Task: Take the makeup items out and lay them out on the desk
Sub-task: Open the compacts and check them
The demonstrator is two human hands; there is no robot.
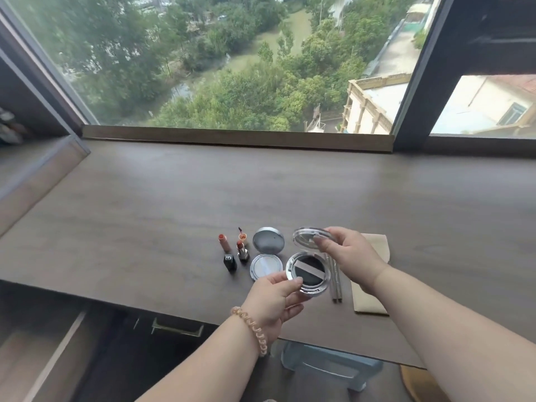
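A round silver cushion compact [308, 273] with a black puff inside is open near the desk's front edge. My left hand [275, 300] grips its base from the near side. My right hand [348, 256] pinches the raised clear lid [309, 238]. To the left lies a second silver compact [266, 266], open, its mirrored lid [268, 240] tilted back. Further left stand an uncapped peach lipstick [224, 242], a red lipstick [243, 250], a black cap [230, 262] and a small orange applicator [242, 235]. Two thin pencils [336, 281] lie to the right of the held compact.
A beige pouch [369, 297] lies flat under my right forearm on the dark wooden desk [174, 204]. A window sill [232, 139] runs along the back. An open drawer [43, 343] is at lower left, and a pale blue stool [330, 364] sits below the desk.
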